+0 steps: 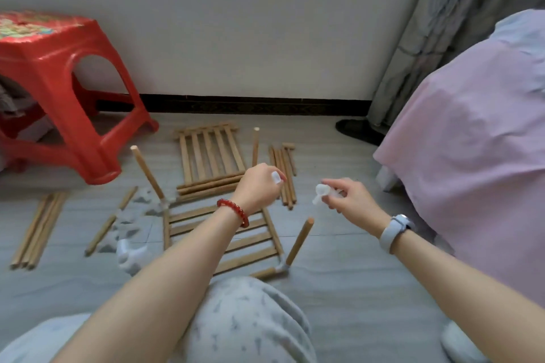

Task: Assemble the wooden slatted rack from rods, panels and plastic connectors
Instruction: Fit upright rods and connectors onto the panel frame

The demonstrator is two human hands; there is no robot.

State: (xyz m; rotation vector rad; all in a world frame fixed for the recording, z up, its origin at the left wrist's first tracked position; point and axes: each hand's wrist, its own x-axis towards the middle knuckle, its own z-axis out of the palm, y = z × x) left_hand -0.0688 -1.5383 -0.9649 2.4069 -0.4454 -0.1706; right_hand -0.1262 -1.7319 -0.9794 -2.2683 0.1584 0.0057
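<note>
Grey tile floor (339,289), white wall; left hand (259,186) grip pinching connector (276,177), right hand (351,200) gripping second connector (321,193).

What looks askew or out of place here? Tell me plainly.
Nothing looks damaged or spilled. The upright rods on the near panel lean outward rather than standing straight, and loose white connectors lie scattered on the floor left of it.
</note>
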